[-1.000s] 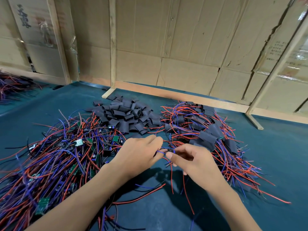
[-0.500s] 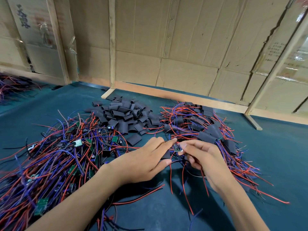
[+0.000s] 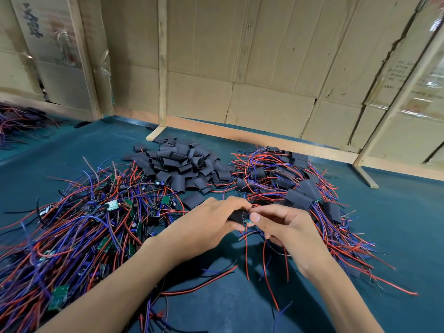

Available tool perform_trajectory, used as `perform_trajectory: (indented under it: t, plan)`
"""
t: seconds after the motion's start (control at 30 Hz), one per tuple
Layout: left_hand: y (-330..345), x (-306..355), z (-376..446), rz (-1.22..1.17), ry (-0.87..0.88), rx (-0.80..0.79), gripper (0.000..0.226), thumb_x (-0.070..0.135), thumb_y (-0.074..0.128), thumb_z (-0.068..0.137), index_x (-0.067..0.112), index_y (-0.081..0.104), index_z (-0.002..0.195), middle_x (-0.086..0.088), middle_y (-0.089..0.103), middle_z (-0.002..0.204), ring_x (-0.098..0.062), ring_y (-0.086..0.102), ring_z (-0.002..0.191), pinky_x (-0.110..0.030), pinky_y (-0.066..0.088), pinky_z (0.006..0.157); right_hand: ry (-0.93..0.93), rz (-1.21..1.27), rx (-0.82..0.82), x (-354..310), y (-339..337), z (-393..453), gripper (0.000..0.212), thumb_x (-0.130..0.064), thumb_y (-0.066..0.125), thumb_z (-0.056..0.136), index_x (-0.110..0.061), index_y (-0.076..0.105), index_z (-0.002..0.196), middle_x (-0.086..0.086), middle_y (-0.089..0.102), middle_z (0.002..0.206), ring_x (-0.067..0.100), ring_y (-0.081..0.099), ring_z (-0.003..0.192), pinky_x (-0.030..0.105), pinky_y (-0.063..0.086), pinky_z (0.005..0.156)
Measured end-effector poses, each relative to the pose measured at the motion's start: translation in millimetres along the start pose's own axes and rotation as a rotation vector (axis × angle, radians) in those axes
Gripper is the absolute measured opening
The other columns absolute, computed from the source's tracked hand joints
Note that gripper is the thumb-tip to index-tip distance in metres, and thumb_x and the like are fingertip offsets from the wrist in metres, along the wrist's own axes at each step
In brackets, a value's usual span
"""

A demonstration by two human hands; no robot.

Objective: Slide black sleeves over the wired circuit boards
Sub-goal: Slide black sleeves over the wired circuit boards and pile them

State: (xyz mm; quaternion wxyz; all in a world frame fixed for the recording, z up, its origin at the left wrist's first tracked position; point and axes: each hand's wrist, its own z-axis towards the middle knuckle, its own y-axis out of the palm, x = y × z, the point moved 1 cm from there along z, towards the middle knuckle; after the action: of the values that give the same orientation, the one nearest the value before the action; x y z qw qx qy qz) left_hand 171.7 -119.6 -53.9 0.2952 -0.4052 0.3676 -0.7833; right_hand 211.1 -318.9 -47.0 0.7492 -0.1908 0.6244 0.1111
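A small green circuit board (image 3: pixel 247 220) sits half inside the mouth of a black sleeve (image 3: pixel 236 216); the left hand (image 3: pixel 208 226) grips the sleeve, and the right hand (image 3: pixel 283 225) pinches the board just beside it. Red and blue wires (image 3: pixel 247 251) hang below the pinch. The board's corner or those wires may well snag the sleeve's rim, buckling it.

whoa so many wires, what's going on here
A person is fitting black sleeves over small wired circuit boards. The left hand holds a black sleeve while the right hand pinches a green board at its mouth, wires hanging below. Bare boards lie in a heap on the left, loose sleeves behind, and sleeved ones on the right.
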Motion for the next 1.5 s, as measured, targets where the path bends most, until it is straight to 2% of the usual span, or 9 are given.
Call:
perform_trajectory:
  t: [0.27,0.4,0.63,0.83,1.0,1.1,1.2,1.33,1.5]
  plan:
    - [3,6,-2,0.045,0.082,0.041,0.034,0.029,0.058,0.099,0.009,0.060,0.127,-0.003,0.068,0.119,-0.016,0.049,0.098,-0.023,0.032,0.087,-0.002,0.038,0.050,4,8,0,0.025,-0.030,0.084,0.067,-0.010,0.073,0.078,-0.006,0.060,0.059,0.001,0.046,0.045,0.009,0.035,0.047]
    - [1,5,-2,0.162,0.102,0.036,0.036,0.029,0.059,0.098,0.007,0.063,0.127,-0.006,0.069,0.118,-0.027,0.064,0.104,-0.037,0.045,0.091,0.001,0.029,0.009,3,8,-1,0.022,-0.031,0.079,0.074,-0.012,0.077,0.084,-0.004,0.062,0.058,0.003,0.046,0.043,0.009,0.036,0.046]
    - [2,6,-4,0.113,0.085,0.054,0.054,0.034,0.055,0.101,0.024,0.039,0.151,-0.004,0.065,0.114,-0.022,0.059,0.104,-0.027,0.041,0.088,0.032,0.044,0.014,-1,8,-2,0.036,-0.028,0.085,0.069,-0.019,0.078,0.103,0.004,0.077,0.089,0.002,0.061,0.060,0.013,0.045,0.053]
    - [11,1,0,0.097,0.096,-0.006,0.063,0.040,0.059,0.098,0.025,0.035,0.153,-0.004,0.062,0.122,-0.021,0.052,0.112,-0.027,0.037,0.098,0.000,-0.075,0.048,-2,8,-3,0.018,-0.006,0.081,0.082,-0.021,0.081,0.091,0.003,0.076,0.080,0.003,0.055,0.053,0.014,0.041,0.050]
    - [6,-9,-1,0.226,0.017,0.067,0.079,0.063,0.045,0.096,0.024,0.017,0.158,0.004,0.055,0.138,-0.020,0.050,0.117,-0.036,0.036,0.100,-0.210,-0.028,0.353,-9,-9,-3,0.016,-0.003,0.082,0.079,-0.018,0.077,0.083,-0.007,0.073,0.075,0.000,0.058,0.060,0.010,0.045,0.060]
    - [8,-19,-1,0.323,-0.131,0.124,0.070,0.054,0.036,0.101,0.025,0.007,0.159,0.004,0.048,0.141,-0.024,0.044,0.120,-0.042,0.037,0.096,-0.378,-0.212,0.640,-10,-28,-7,0.012,-0.019,0.076,0.083,-0.028,0.074,0.090,-0.012,0.073,0.081,0.000,0.062,0.070,0.013,0.048,0.070]
    - [12,-30,-2,0.509,-0.324,0.070,0.063,0.046,0.030,0.104,0.024,0.006,0.159,0.003,0.038,0.146,-0.026,0.038,0.124,-0.042,0.035,0.096,-0.284,-0.469,0.754,0,-42,-3,0.008,-0.028,0.068,0.090,-0.035,0.073,0.091,-0.013,0.073,0.086,0.010,0.063,0.080,0.029,0.050,0.081]
    - [10,-43,3,0.524,-0.550,-0.080,0.053,0.044,0.029,0.105,0.021,0.027,0.153,-0.002,0.030,0.150,-0.030,0.030,0.133,-0.045,0.031,0.105,-0.147,-0.799,0.806,14,-46,2,0.032,-0.037,0.051,0.088,-0.020,0.076,0.099,0.003,0.074,0.094,0.033,0.060,0.094,0.046,0.040,0.090]
    - [-10,-66,30,0.525,-0.629,-0.122,0.049,0.042,0.043,0.102,0.012,0.043,0.140,-0.013,0.038,0.142,-0.037,0.033,0.130,-0.049,0.033,0.105,-0.279,-0.873,0.891,15,-36,3,0.037,-0.024,0.059,0.083,-0.013,0.071,0.116,0.012,0.068,0.114,0.040,0.054,0.108,0.046,0.032,0.090]
